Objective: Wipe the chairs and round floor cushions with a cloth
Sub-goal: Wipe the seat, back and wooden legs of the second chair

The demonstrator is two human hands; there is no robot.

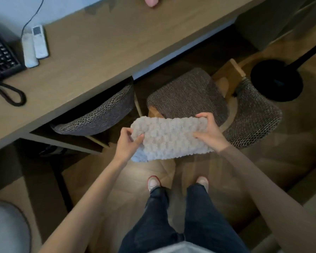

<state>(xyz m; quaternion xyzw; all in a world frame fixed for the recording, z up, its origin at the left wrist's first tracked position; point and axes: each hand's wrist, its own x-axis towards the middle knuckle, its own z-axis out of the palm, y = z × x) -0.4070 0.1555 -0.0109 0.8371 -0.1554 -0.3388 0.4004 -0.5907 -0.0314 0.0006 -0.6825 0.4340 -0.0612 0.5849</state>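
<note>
The left hand [128, 143] and the right hand [210, 133] together held a fluffy cream bobble-textured cloth [170, 137], spread between them in the air. The left hand pinched the cloth's left edge between thumb and curled fingers. The right hand gripped the right edge, fingers curled over the top. Directly beyond the hands stood a chair with a grey-brown woven fabric seat [188, 94] on a pale wooden frame, and its woven backrest [254, 115] curved round beyond and to the right of the right hand. The cloth overlapped the seat's near edge in view; whether they touched could not be determined. Beyond the left hand, a second grey woven chair [98, 112] was tucked under a brown wooden tabletop [102, 44]. On the tabletop, well beyond and to the left of the left hand, lay a black corded telephone [1, 55] and two white remote controls [34, 44], side by side. A black round stand base [276, 79] rested on the wooden floor [290, 157] beyond the right hand, near the backrest. Below the hands were the person's dark trousers [199, 225] and white shoes [153, 183]. A grey rounded shape [5, 229] lay well to the near left of the left hand, too blurred to identify.
</note>
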